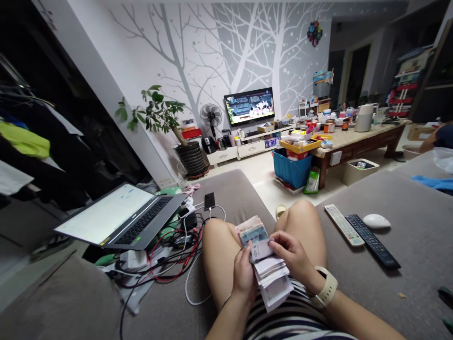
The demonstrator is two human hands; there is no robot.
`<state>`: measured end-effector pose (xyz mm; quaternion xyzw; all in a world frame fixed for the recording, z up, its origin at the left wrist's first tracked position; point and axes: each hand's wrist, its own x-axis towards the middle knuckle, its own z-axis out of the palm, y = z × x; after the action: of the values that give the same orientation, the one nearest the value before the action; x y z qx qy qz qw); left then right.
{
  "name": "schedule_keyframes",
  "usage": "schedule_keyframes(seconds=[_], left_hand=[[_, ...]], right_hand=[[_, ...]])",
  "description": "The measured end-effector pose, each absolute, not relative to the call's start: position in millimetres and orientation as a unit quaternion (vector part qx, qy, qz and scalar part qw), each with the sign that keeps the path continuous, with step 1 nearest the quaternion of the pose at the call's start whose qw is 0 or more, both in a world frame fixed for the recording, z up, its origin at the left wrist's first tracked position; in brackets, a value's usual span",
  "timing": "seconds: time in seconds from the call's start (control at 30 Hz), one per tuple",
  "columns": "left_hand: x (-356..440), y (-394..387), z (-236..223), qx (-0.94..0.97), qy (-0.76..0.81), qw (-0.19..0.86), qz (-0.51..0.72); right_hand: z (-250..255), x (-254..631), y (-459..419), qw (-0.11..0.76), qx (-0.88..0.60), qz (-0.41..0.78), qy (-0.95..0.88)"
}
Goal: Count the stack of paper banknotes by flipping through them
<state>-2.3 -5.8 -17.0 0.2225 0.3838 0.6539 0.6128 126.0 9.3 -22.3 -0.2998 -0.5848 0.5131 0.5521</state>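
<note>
**Both hands on a stack of notes over the lap**

Head view: the person sits on a grey sofa (406,264) with bare knees forward. The left hand (244,276) cups the stack of notes (264,257) from below and on its left edge, fingers closed around it, apparently so the loose sheets stay squared. The right hand (295,259), a watch (327,288) on its wrist, lies over the stack's right side; its fingers (274,243) pinch the top slip, thumb underneath, seemingly to peel it from the rest. The stack sits between the knees, just above the striped clothing. At its far end several coloured notes fan out; nearer the body lie white slips. The exact count cannot be told.

Right of the stack, well apart on the sofa, lie two remotes, one white (344,225) and one black (372,240), side by side, with one white mouse (376,220) just beyond them. Left of the stack stands one open laptop (123,217), lit, and near it one phone (209,200) on a cable amid tangled wires (166,264). Far beyond the stack are one TV (249,105), one fan (211,115), one potted plant (159,113) and a cluttered counter (357,137).
</note>
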Motion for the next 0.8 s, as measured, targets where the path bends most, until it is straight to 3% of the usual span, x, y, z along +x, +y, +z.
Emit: schedule_keyframes(seconds=[0.8], left_hand=[[-3.0,-4.4,-14.9,0.233,0.379,0.615,0.651]], right_hand=[[-22.9,127.1,12.4,0.566,-0.283,0.536,-0.559]])
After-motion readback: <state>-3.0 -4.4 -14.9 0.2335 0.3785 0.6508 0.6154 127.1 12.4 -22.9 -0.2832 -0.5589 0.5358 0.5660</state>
